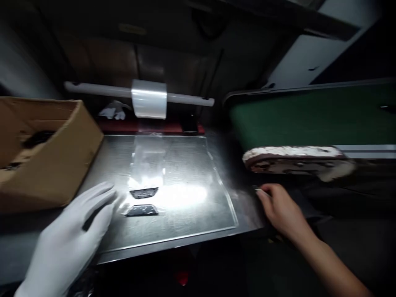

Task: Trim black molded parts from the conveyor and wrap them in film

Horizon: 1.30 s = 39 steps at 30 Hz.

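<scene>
Head view: the left hand (66,239), in a white glove, lies flat and spread on the shiny metal surface (192,214), its grip apart and holding nothing. Just beside its fingertips lie two small dark flat trapezoid pieces (142,201), one behind the other, under a strip of clear plastic film (147,161) that runs down from a roll of clear film (149,99) on a white bar (99,89). The bare right hand (280,208) rests at the right edge of the surface, fingers curled loosely; I cannot tell whether its grip pinches anything. Beyond it sits a worn whitish padded bar (293,159) in front of a green belt (309,115). An open brown cardboard box (55,161) stands to the left, close to the gloved hand.
</scene>
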Motion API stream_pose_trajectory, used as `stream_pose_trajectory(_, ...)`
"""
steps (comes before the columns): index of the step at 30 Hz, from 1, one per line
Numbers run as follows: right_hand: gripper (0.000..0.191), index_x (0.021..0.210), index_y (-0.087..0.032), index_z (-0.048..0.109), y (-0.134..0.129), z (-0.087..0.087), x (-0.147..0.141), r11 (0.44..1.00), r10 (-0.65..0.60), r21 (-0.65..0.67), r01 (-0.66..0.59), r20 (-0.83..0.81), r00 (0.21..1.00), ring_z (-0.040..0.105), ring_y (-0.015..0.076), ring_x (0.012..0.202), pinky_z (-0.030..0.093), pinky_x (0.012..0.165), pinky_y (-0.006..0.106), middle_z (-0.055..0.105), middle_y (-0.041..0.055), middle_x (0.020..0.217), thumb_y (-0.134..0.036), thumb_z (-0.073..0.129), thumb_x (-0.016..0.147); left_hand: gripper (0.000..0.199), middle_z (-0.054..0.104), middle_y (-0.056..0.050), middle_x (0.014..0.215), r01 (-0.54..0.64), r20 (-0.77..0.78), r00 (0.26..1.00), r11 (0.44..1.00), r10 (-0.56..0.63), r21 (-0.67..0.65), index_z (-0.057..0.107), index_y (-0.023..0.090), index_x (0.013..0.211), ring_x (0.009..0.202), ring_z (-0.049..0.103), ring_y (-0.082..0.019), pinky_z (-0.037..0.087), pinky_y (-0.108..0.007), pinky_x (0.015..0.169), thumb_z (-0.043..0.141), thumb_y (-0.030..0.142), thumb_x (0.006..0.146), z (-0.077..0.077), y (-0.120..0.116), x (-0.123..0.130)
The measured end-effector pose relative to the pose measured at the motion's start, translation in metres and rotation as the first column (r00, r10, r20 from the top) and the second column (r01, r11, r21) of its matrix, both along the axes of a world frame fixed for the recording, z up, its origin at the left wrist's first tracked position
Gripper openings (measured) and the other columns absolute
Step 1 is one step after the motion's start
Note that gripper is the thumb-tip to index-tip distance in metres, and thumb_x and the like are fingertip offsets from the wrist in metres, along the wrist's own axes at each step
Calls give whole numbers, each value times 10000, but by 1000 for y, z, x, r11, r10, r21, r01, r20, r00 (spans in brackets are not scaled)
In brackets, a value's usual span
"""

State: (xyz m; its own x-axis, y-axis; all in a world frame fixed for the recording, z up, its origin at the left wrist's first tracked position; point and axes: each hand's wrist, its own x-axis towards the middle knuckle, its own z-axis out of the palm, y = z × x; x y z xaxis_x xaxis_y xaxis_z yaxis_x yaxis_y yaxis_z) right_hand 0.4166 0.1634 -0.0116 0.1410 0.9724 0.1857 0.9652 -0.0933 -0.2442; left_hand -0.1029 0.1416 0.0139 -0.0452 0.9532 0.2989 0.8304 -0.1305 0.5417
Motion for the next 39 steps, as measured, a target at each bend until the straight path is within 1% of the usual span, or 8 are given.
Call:
stream_pose_trajectory(3, 324, 1129, -242, 544, 8, 12, -13, 999, -37, -22, 35, -109, 993, 752, 331, 783, 577, 692, 447, 763, 137, 895, -535, 510, 994, 381, 705, -26, 1422, 16, 27, 1000, 997, -14, -79, 739, 287, 1260, 1347, 634, -284, 452, -519, 1231, 583, 527, 1009, 10, 13, 8)
stream_pose_trajectory(6, 313, 1199, -286, 564, 27, 33, -68, 974, 171, -105, -202, -247, 954, 771, 296, 928, 601, 771, 404, 784, 117, 1058, -538, 536, 1017, 388, 694, -16, 1446, 88, 8, 996, 989, -87, -117, 734, 288, 1304, 1385, 603, -252, 448, -469, 1236, 619, 504, 1004, 12, 26, 6)
stream_pose_trajectory(11, 342, 1403, -240, 562, 59, 63, -198, 660, 711, -52, -750, -278, 645, 701, 232, 1101, 580, 944, 400, 728, 96, 1241, -238, 450, 1080, 318, 655, -7, 1497, 211, -51, 974, 963, -222, -165, 729, 291, 1300, 1453, 529, -246, 426, -477, 1248, 640, 368, 1004, 5, 38, 3)
stream_pose_trajectory(16, 344, 1305, -183, 681, 72, 63, -272, 424, 889, -133, -896, -125, 440, 662, 238, 944, 555, 762, 361, 751, 79, 1068, -73, 523, 1020, 205, 632, -65, 1501, 250, -66, 964, 960, -259, -124, 742, 253, 1163, 1432, 537, -280, 439, -508, 1229, 651, 275, 980, -1, 40, 4)
stream_pose_trajectory(24, 319, 1278, -187, 710, 72, 56, -295, 415, 901, -208, -886, -39, 431, 640, 237, 929, 526, 745, 345, 706, 81, 1107, -73, 599, 1002, 178, 613, -99, 1488, 277, -107, 951, 953, -290, -119, 718, 233, 1133, 1431, 509, -283, 420, -517, 1224, 596, 257, 1007, -5, 41, 4)
stream_pose_trajectory(30, 342, 1092, -271, 721, 72, 49, -286, 422, 899, -42, -906, -110, 424, 669, 228, 821, 526, 664, 330, 728, 60, 1033, -33, 521, 949, 81, 606, 7, 1509, 238, -72, 966, 961, -250, -141, 705, 285, 1009, 1456, 483, -241, 406, -469, 1251, 669, 238, 953, -1, 40, 9)
stream_pose_trajectory(34, 392, 1071, -301, 725, 71, 46, -265, 451, 888, 6, -893, -101, 448, 674, 215, 766, 511, 614, 325, 733, 51, 1012, -33, 473, 935, 116, 621, 38, 1504, 219, -109, 966, 967, -234, -133, 729, 302, 994, 1445, 509, -222, 417, -427, 1250, 720, 220, 912, 4, 39, 7)
stream_pose_trajectory(39, 486, 1219, -302, 720, 55, 54, -197, 542, 840, -114, -833, 45, 540, 666, 212, 836, 522, 689, 316, 703, 40, 987, -7, 490, 909, 156, 600, -94, 1539, 264, -69, 958, 951, -277, -162, 758, 247, 1077, 1471, 501, -292, 396, -545, 1254, 641, 247, 975, 1, 37, 4)
